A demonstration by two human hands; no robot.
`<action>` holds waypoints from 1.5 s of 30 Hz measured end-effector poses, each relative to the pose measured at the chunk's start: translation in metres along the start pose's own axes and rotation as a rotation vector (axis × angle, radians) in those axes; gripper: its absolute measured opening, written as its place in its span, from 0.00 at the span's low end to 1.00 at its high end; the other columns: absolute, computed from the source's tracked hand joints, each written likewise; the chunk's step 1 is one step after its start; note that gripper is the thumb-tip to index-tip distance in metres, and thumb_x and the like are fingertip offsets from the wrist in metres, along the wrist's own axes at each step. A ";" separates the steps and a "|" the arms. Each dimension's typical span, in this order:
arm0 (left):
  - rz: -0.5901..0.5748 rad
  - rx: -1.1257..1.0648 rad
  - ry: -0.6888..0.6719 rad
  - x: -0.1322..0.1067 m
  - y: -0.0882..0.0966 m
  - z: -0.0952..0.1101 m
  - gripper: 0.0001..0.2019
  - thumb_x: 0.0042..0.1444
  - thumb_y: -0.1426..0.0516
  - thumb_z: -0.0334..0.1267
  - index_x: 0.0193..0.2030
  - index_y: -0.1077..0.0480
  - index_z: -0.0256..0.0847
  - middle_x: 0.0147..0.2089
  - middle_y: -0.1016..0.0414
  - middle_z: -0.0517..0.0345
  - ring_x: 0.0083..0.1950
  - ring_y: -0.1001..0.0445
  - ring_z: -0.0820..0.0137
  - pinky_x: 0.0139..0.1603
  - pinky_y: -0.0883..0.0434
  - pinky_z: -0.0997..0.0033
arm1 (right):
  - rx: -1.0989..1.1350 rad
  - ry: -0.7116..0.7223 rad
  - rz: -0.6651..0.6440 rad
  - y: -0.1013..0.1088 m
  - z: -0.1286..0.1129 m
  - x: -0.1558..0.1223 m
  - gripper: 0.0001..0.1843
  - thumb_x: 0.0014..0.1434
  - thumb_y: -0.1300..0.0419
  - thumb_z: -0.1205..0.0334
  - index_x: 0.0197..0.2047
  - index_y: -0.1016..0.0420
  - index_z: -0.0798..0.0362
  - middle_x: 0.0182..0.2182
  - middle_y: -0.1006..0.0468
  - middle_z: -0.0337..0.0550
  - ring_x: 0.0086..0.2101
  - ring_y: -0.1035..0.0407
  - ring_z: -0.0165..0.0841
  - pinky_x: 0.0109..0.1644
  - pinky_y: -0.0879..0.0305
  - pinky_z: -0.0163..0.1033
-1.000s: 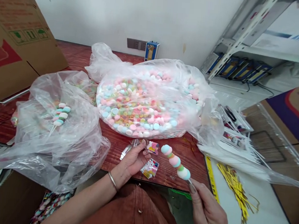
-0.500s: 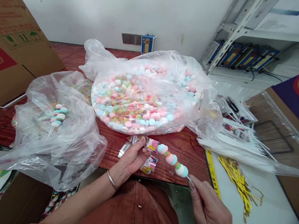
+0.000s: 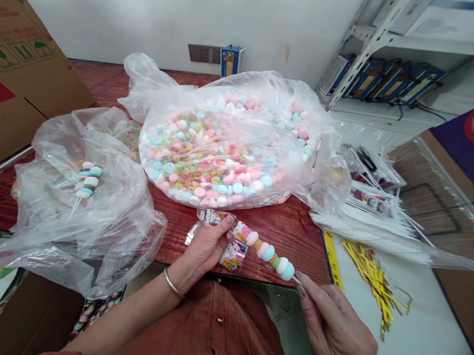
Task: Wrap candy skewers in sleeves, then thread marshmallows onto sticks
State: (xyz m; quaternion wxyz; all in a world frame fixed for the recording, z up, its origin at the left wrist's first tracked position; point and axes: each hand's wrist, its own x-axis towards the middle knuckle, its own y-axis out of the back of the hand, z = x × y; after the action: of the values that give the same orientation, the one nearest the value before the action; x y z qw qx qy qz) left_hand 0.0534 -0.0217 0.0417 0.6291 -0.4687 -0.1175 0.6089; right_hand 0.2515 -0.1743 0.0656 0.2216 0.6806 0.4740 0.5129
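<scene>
My right hand pinches the thin stick of a candy skewer threaded with pink, blue, green and white sweets. The skewer's tip has entered the mouth of a small clear printed wrapper, which my left hand holds open by its edge at the near side of the red wooden table. Just behind the hands lies a big clear bag of loose pastel sweets. A finished skewer rests in a second clear bag on the left.
Yellow twist ties lie on a white surface at right, beside a stack of white sticks and packets. Cardboard boxes stand at far left and right. A metal shelf holds blue boxes. A wall socket is behind.
My right hand has moved the skewer left and down, so its tip has gone from beside the wrapper into the wrapper's mouth. My left hand stays put holding the wrapper.
</scene>
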 end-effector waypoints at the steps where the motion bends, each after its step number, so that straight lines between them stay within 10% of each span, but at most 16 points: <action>1: 0.002 -0.003 -0.011 -0.001 0.000 0.000 0.17 0.36 0.25 0.31 0.29 0.27 0.34 0.27 0.26 0.61 0.26 0.31 0.78 0.28 0.30 0.78 | 0.051 -0.025 0.000 -0.001 -0.001 0.001 0.14 0.66 0.41 0.64 0.54 0.23 0.50 0.32 0.21 0.41 0.30 0.26 0.31 0.35 0.31 0.33; 12: -0.039 -0.147 0.066 -0.012 -0.012 0.007 0.03 0.52 0.34 0.29 0.33 0.24 0.34 0.39 0.18 0.53 0.43 0.19 0.64 0.51 0.22 0.59 | 0.575 -0.589 -0.304 -0.013 -0.024 -0.001 0.18 0.66 0.45 0.49 0.39 0.18 0.52 0.26 0.22 0.39 0.27 0.28 0.32 0.31 0.32 0.30; 26: 0.028 -0.132 0.069 -0.016 -0.018 0.010 0.02 0.54 0.35 0.28 0.34 0.24 0.33 0.36 0.18 0.53 0.41 0.18 0.61 0.56 0.24 0.49 | 0.584 -0.529 -0.182 -0.020 -0.022 -0.005 0.07 0.63 0.39 0.57 0.38 0.20 0.50 0.30 0.22 0.39 0.31 0.29 0.31 0.36 0.34 0.31; 39: -0.090 -0.100 0.068 -0.018 -0.017 0.009 0.06 0.53 0.33 0.31 0.34 0.26 0.35 0.31 0.24 0.62 0.32 0.25 0.76 0.52 0.24 0.62 | 0.876 -0.837 -0.374 -0.027 -0.035 -0.002 0.25 0.65 0.47 0.40 0.30 0.28 0.53 0.19 0.44 0.31 0.21 0.51 0.26 0.23 0.52 0.32; 45: -0.033 -0.128 0.058 -0.019 -0.018 0.011 0.07 0.53 0.33 0.32 0.33 0.27 0.34 0.30 0.27 0.62 0.31 0.27 0.77 0.47 0.23 0.64 | 0.780 -0.638 -0.255 -0.039 -0.048 0.010 0.16 0.66 0.43 0.52 0.30 0.30 0.51 0.26 0.34 0.35 0.28 0.40 0.28 0.31 0.41 0.31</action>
State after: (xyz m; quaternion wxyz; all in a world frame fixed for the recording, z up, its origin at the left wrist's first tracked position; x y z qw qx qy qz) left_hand 0.0534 -0.0301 0.0689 0.6110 -0.5234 -0.1455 0.5758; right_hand 0.1917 -0.1566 0.0580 0.1456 0.7717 0.6182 0.0341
